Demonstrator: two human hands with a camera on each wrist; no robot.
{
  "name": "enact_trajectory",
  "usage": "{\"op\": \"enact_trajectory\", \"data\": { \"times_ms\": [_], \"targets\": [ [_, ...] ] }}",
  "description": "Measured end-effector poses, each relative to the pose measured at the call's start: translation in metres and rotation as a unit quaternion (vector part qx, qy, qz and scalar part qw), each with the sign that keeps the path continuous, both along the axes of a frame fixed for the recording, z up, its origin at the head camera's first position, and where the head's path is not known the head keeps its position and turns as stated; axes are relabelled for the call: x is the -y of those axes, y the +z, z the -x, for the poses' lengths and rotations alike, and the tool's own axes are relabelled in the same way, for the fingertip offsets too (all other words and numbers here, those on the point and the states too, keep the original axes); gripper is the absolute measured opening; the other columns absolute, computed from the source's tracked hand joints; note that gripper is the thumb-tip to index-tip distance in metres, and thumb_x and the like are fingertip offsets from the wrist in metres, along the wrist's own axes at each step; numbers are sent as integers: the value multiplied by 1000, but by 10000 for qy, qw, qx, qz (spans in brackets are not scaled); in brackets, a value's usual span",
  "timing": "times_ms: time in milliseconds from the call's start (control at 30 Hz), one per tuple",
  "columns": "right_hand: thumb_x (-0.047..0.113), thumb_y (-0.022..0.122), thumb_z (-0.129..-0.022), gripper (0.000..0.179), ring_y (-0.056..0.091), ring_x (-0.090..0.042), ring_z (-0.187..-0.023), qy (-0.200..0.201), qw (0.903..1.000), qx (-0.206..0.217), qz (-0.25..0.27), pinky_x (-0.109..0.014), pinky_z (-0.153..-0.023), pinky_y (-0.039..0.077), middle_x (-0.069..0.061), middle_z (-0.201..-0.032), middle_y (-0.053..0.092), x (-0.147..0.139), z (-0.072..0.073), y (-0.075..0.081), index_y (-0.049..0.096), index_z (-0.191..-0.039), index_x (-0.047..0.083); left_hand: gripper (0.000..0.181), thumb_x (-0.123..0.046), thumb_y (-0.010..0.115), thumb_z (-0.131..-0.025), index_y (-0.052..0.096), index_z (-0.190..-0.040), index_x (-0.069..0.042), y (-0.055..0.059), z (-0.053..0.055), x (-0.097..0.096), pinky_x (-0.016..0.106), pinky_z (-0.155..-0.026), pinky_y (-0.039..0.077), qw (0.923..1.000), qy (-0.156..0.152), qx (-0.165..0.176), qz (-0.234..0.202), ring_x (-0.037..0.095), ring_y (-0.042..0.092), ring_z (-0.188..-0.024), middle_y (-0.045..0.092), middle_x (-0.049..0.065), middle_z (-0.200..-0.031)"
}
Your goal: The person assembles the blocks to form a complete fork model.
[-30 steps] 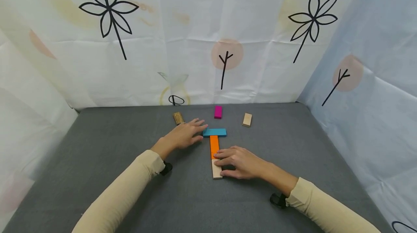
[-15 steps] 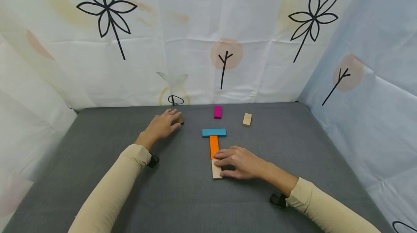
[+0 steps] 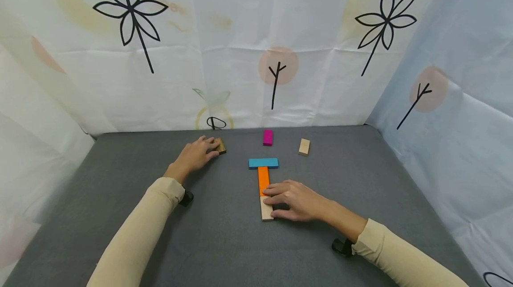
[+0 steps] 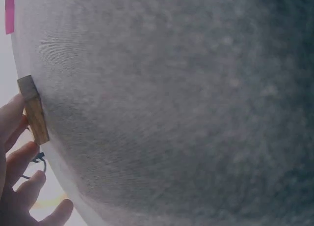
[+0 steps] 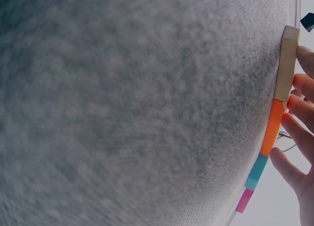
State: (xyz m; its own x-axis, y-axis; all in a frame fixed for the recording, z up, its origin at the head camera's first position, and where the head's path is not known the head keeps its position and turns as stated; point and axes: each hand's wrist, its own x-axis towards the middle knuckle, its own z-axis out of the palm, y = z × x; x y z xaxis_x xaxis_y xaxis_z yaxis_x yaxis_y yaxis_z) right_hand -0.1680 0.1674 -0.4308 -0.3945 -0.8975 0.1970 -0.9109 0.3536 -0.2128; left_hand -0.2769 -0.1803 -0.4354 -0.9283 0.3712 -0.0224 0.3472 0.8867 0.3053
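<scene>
My left hand [image 3: 195, 155] is at a brown wooden block [image 3: 220, 145] at the table's back left. Its fingers are loosely extended, with the tips at the block's left side; in the left wrist view the thumb and fingertips lie along the block [image 4: 35, 113]. My right hand [image 3: 294, 200] rests its fingertips on a pale wooden block [image 3: 266, 209] and the near end of an orange block [image 3: 263, 179]. These two lie end to end. A blue block [image 3: 262, 163] lies crosswise at the orange one's far end, making a T shape.
Near the table's back edge lie a magenta block [image 3: 268, 137] and, to its right, a small pale wooden block [image 3: 304, 146]. A white patterned cloth [image 3: 240, 55] hangs behind the grey table [image 3: 344, 166].
My left hand has left the blue block and moved left to the brown block, which it first covered and now shows more of. The right hand and the T of blocks stay put.
</scene>
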Motion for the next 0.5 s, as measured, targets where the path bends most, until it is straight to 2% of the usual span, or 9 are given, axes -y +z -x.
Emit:
{"op": "enact_trajectory", "data": {
  "times_ms": [133,367,500],
  "targets": [
    [29,71,-94,38,57,-22,-127,-17,10000,13,-16,-45,-99,49,-7,-134,64,1,1,1,71,-125,9,44,-26,59,-102,56,-142,-9,-1,0,0,67,-106,32,9998,35,-155,-140,44,29,-144,43,19,-152],
    [28,72,-93,37,58,-23,-126,14,10000,-13,25,-44,-99,48,-8,-133,64,0,1,1,72,-124,9,42,-25,61,-100,60,-139,-7,-1,0,-4,63,-106,35,9994,-16,-339,-99,45,33,-142,47,20,-148],
    [29,72,-93,36,58,-23,-126,19,10000,-11,35,-44,-99,48,-8,-133,64,-1,1,-1,72,-124,9,42,-26,61,-100,60,-138,-8,-1,1,-8,63,-106,34,9994,-14,-328,-69,44,33,-142,47,19,-148]
  ]
}}
